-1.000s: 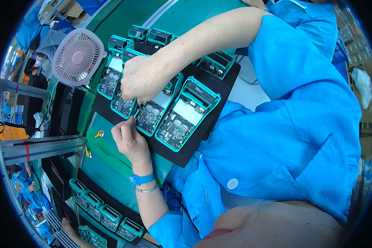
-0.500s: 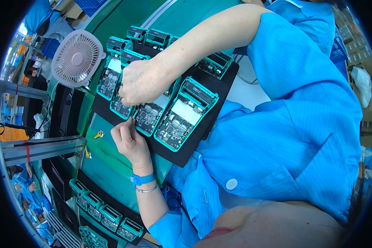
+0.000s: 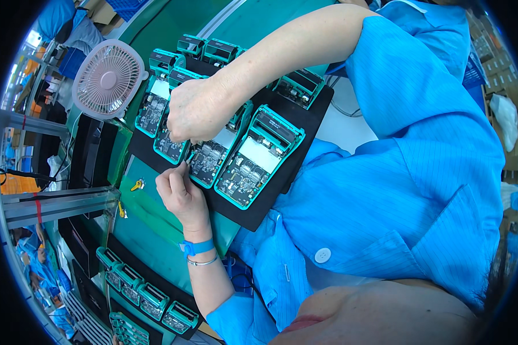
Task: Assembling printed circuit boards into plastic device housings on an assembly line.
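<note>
**Two hands at an open teal device on the black tray**

My right hand [image 3: 198,112] is closed over the third teal device [image 3: 213,152], fingers curled down onto its circuit board; what they pinch I cannot tell. My left hand [image 3: 178,192] pinches a thin tool at that device's lower edge, near the front edge of the black tray [image 3: 305,135]. Good practice, I judge: steady the housing, keep the tip off neighbouring components. Compared with a second ago, both hands hold nearly the same places. A pink fan [image 3: 107,79] stands beyond the tray's far corner.

Bright even light, sharp centre, fisheye-warped edges.
</note>
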A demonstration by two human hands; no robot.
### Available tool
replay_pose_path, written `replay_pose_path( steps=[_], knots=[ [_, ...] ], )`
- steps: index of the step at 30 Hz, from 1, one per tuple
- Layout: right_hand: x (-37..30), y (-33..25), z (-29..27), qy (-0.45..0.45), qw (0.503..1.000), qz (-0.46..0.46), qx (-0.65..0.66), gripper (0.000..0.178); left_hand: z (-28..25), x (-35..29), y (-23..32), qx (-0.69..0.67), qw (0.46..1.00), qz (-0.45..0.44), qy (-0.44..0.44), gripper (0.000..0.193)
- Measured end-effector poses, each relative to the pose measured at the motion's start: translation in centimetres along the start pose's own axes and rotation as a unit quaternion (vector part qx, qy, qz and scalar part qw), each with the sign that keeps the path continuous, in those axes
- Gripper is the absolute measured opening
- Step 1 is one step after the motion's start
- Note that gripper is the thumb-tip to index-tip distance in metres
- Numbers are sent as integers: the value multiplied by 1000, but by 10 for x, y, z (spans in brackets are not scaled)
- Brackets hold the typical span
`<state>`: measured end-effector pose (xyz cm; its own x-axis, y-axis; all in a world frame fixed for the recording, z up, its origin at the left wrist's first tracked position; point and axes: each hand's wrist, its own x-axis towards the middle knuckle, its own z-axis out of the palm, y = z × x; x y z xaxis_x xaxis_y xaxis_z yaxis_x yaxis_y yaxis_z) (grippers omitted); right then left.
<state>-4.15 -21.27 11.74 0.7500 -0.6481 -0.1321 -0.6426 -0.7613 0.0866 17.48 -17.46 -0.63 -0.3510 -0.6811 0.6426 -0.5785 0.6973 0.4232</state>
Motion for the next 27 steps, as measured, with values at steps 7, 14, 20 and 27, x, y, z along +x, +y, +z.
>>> replay_pose_path(
  steps=[7, 14, 20, 27],
  knots=[
    [0, -2, -1, -3, 1000, -9, -17, 24, -1, 2, -8, 8, 998, 56, -17, 21],
    [2, -3, 1, -3, 999, -17, -35, 24, -6, 3, -10, -9, 996, 79, -39, 19],
    [-24, -8, 1, 51, 998, 11, -20, 25, -15, -7, 28, -28, 999, 4, -24, 13],
    [-57, -36, 3, 41, 999, 19, 12, 28, -17, -37, 65, -20, 997, -61, 41, 10]
  ],
)
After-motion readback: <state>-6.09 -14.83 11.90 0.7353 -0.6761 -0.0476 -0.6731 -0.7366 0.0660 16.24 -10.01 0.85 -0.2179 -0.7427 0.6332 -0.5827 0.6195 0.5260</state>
